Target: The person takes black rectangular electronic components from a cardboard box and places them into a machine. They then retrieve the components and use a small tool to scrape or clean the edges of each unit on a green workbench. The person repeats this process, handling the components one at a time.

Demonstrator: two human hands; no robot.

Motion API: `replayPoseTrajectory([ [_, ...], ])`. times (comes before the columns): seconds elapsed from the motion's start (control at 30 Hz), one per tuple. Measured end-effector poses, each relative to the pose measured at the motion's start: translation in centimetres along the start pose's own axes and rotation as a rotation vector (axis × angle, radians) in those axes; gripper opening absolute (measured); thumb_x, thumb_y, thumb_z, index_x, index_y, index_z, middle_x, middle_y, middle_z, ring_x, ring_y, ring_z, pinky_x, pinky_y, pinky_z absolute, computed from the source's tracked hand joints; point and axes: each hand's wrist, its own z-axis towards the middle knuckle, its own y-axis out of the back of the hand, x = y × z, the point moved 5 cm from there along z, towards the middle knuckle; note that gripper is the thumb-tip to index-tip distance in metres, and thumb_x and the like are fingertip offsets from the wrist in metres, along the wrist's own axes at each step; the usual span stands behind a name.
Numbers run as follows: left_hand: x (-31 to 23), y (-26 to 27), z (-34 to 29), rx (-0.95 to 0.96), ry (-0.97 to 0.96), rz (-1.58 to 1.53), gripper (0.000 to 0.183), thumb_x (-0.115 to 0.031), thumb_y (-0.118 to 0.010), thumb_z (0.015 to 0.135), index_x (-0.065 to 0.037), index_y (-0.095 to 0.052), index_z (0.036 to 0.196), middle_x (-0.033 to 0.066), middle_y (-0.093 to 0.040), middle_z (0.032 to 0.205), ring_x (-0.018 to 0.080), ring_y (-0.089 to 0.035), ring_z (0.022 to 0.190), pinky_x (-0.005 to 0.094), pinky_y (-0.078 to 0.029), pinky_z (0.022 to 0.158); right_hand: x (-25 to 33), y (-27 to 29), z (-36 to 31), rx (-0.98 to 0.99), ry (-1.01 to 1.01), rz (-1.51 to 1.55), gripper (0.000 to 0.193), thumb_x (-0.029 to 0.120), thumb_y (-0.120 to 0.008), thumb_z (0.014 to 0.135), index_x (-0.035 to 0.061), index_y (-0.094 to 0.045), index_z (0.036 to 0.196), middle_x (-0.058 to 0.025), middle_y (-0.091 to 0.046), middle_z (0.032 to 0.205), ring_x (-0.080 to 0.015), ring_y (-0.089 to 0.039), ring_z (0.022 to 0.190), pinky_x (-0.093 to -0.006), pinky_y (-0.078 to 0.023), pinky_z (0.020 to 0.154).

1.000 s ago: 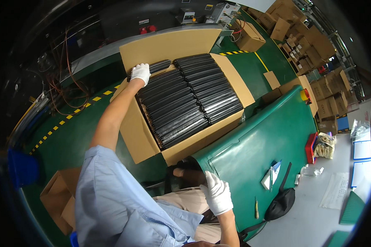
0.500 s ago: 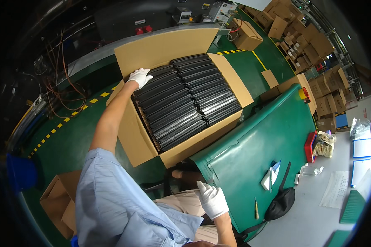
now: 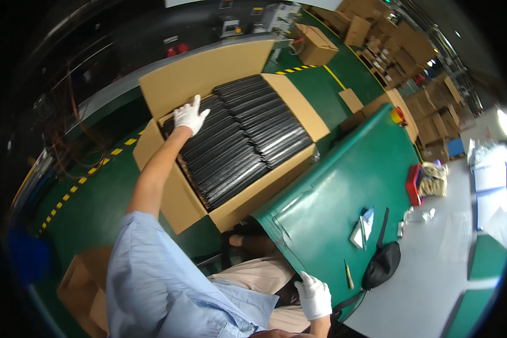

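Note:
An open cardboard carton point(image 3: 208, 67) stands left of the table, packed with two side-by-side rows of long black strips point(image 3: 265, 115). My left hand point(image 3: 190, 117), in a white glove, lies over the far left corner of the strips with its fingers spread, gripping nothing that I can see. At the near edge of the green-covered table point(image 3: 321, 197) is my right hand point(image 3: 314, 297), also white-gloved. Its fingers are loosely bent and apart, and no object shows in them. Whether it touches the table edge I cannot tell.
On the table lie a thin-handled tool point(image 3: 348, 275), a black pouch point(image 3: 382, 265), a white-and-blue packet point(image 3: 361, 228) and a red bin point(image 3: 414, 185). A smaller carton point(image 3: 84, 281) sits on the floor at lower left. Stacked cartons point(image 3: 408, 59) fill the far right.
The view has shifted slightly. My left hand has come further in over the strips, its fingers now spread upward. My right hand has moved right and down, to the table's edge.

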Motion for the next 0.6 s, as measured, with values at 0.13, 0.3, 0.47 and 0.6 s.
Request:
replayPoseTrajectory([
  [0.13, -6.0, 4.7, -1.7, 0.115, -0.075, -0.092, 0.061, -0.059, -0.044, 0.099, -0.022, -0.050, 0.148, 0.0155, -0.059, 0.142, 0.0378, -0.058, 0.128, 0.0568, -0.042, 0.109, -4.5, 3.9, -10.3, -0.219, -0.319, 0.020, 0.026, 0.016, -0.071, 0.086, 0.0071, -0.069, 0.110, -0.0180, -0.072, 0.092, -0.0381, -0.070, 0.081, -0.0476, -0.056, 0.072],
  [0.3, -3.3, -0.5, 2.3, 0.045, -0.258, -0.066, 0.073, -0.060, -0.039, 0.102, -0.003, -0.050, 0.147, 0.0206, -0.049, 0.152, 0.0398, -0.045, 0.141, 0.0494, -0.036, 0.116, -4.0, 10.9, -26.9, -0.629, -0.808, -0.312, 0.036, 0.006, -0.073, 0.086, -0.0006, -0.066, 0.121, -0.0204, -0.071, 0.108, -0.0392, -0.068, 0.096, -0.0455, -0.055, 0.085],
  [0.47, -0.7, -9.1, 12.3, -0.004, -0.034, -0.140, 0.085, -0.082, -0.033, 0.090, -0.036, -0.022, 0.161, 0.0153, -0.038, 0.161, 0.0436, -0.044, 0.142, 0.0636, -0.035, 0.113, 6.2, 13.1, -47.3, -0.856, -1.590, -0.877, 0.048, 0.016, -0.073, 0.091, -0.0013, -0.058, 0.134, -0.0213, -0.058, 0.137, -0.0375, -0.055, 0.127, -0.0457, -0.042, 0.110],
  [0.6, -3.1, -5.4, 8.5, -0.134, -0.005, 0.013, 0.079, -0.073, -0.041, 0.095, -0.024, -0.036, 0.158, 0.0177, -0.048, 0.153, 0.0421, -0.051, 0.134, 0.0601, -0.042, 0.107, 16.8, 11.9, -55.7, -0.862, -1.952, -1.390, 0.063, 0.029, -0.073, 0.093, -0.0011, -0.047, 0.143, -0.0230, -0.047, 0.149, -0.0384, -0.048, 0.136, -0.0466, -0.038, 0.114],
])
